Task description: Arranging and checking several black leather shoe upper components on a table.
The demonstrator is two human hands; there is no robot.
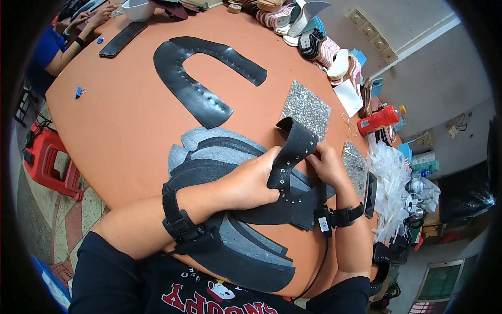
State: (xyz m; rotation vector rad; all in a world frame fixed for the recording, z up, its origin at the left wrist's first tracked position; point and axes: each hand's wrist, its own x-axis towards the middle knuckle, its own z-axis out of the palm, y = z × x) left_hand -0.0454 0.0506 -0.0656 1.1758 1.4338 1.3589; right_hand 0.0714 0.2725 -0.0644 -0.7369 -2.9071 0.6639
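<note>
A curved black shoe-upper piece (293, 152) with metal eyelets along its edges is raised off the table, its far end curling over. My left hand (251, 180) is closed on its left side, thumb over the eyelet edge. On the far right side, my right hand (328, 165) pinches the same piece by its edge; those fingertips are partly hidden behind it. Beneath both hands lies a fanned pile of black and grey upper pieces (204, 175). Farther off, a U-shaped black piece (183, 99) with small studs or holes rests flat on the orange table (120, 104).
Speckled stone slabs (308, 107) sit right of the pile. A red bottle (377, 119), stacked shoe parts (329, 52) and white plastic strips (388, 193) line the right edge. A dark phone (123, 40) and a co-worker's arm (63, 56) are far left. A red stool (49, 162) stands below.
</note>
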